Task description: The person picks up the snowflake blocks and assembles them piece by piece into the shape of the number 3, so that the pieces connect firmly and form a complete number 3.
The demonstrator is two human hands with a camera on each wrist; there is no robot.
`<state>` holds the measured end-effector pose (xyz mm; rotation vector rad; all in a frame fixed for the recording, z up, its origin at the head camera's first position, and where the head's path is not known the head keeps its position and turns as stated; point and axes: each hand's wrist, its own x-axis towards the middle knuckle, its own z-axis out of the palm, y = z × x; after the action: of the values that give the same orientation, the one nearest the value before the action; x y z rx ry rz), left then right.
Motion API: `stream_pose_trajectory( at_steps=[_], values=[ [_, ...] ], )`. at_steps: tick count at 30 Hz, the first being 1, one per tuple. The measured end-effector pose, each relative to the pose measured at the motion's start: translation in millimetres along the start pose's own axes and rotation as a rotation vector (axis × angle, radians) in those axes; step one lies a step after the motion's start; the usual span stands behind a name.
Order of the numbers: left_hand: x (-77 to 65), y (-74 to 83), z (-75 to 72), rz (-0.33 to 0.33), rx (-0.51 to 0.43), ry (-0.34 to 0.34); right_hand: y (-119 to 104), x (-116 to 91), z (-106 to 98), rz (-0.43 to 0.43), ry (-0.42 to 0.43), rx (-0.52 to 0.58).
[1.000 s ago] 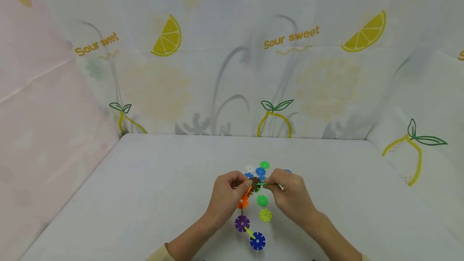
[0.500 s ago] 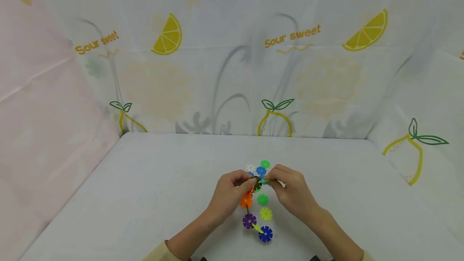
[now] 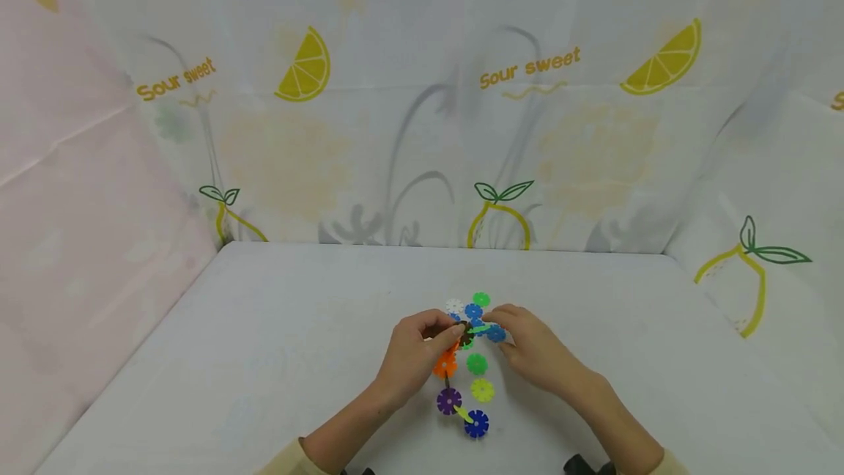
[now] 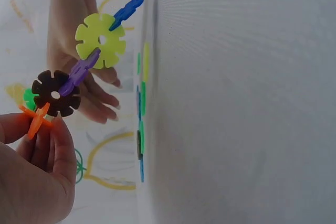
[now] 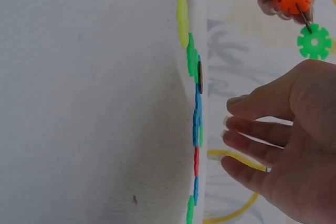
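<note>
My left hand pinches a chain of notched plastic discs by its orange part. In the left wrist view, orange discs sit between thumb and fingers, and beyond them run a brown disc, a purple one, a yellow one and a blue one. At the chain's other end, a green disc joins a brown disc seen edge-on. My right hand is just right of this green end, fingers apart and relaxed, nothing between them.
Several loose discs lie on the white table under and beyond the hands: green, yellow, white and blue. Another blue disc shows beside the right fingertips. A printed cloth rises behind.
The right fingers have let go of the green disc and spread apart, drawing slightly right. The chain's lower end has swung to the right; the left hand keeps its pinch.
</note>
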<state>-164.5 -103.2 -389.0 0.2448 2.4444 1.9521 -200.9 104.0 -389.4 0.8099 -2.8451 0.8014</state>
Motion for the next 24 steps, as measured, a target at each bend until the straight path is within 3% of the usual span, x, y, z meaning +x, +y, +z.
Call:
stream_pose_trajectory(
  at_steps=[5,9,15,24],
  values=[
    [1.4,0.1,-1.4,0.004,0.023,0.000,7.1,-0.6,0.9,0.000,-0.092,-0.060],
    [3.2,0.4,-2.8,0.020,0.032,-0.003,13.4,-1.7,2.5,-0.050,-0.142,-0.119],
    [3.2,1.0,-3.9,0.027,0.036,-0.005,16.1,-1.4,2.9,-0.097,-0.112,-0.128],
    [1.3,0.7,-4.0,0.005,0.034,-0.017,12.1,-3.0,4.5,-0.068,-0.106,-0.128]
  ],
)
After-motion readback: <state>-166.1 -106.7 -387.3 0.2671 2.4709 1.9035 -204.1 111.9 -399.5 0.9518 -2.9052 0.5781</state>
